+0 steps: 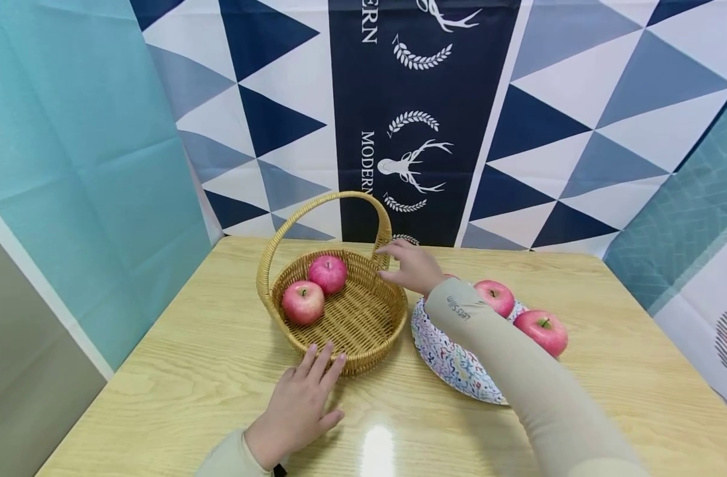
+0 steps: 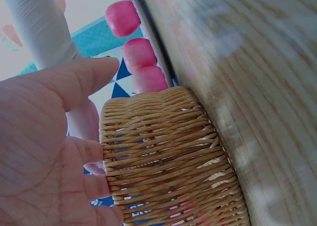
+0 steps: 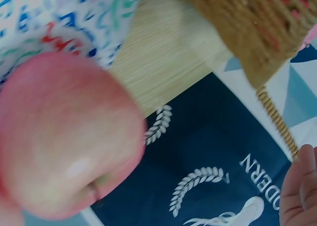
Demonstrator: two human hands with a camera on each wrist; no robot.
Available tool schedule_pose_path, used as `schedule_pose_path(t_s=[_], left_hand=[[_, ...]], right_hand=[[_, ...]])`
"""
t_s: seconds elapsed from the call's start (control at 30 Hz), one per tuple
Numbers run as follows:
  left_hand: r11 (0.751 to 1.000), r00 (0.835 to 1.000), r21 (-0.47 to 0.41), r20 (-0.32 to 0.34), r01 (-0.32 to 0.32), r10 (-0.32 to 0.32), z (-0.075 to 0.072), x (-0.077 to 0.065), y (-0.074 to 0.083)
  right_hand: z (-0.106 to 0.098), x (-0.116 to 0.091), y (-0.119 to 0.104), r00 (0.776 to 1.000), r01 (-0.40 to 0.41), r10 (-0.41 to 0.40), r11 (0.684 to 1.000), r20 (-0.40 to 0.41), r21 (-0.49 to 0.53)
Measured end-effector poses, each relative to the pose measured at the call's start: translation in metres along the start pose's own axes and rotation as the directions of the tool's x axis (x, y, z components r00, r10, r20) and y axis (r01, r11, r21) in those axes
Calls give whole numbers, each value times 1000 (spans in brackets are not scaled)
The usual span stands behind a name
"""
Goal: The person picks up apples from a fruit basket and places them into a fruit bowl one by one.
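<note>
A round wicker basket with a tall arched handle stands on the table. Inside, at its left, lie two apples, one red and yellow and one deeper pink. My left hand has its fingers spread, fingertips at the basket's near rim; the left wrist view shows them against the woven wall. Over the basket's right side, by the handle's base, my right hand reaches with fingers loosely bent and nothing visible between them. A large apple sits under that wrist.
Right of the basket is a white dish with coloured squiggles, partly hidden by my right forearm. It bears apples, among them one at the back and one at the right. A patterned cloth hangs behind the table.
</note>
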State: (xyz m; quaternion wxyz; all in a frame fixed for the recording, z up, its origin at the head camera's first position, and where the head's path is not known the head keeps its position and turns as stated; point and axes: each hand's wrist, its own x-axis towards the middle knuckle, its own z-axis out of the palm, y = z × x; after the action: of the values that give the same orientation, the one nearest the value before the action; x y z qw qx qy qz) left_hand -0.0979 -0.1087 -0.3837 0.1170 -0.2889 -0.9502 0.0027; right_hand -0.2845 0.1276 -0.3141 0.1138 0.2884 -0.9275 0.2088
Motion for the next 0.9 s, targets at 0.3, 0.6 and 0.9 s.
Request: schedule_pose_path(t_s=[0.3, 0.6, 0.9], left_hand=[[1000, 1000, 15, 9, 5, -5, -1, 0, 0], [1000, 1000, -14, 10, 2, -2, 1, 0, 0], [1000, 1000, -7, 16, 9, -9, 1, 1, 0]], right_hand=[[8, 18, -24, 999, 36, -36, 999, 33, 7], [25, 32, -50, 988, 50, -50, 999, 146, 5], [23, 44, -63, 984, 26, -29, 1000, 174, 18]])
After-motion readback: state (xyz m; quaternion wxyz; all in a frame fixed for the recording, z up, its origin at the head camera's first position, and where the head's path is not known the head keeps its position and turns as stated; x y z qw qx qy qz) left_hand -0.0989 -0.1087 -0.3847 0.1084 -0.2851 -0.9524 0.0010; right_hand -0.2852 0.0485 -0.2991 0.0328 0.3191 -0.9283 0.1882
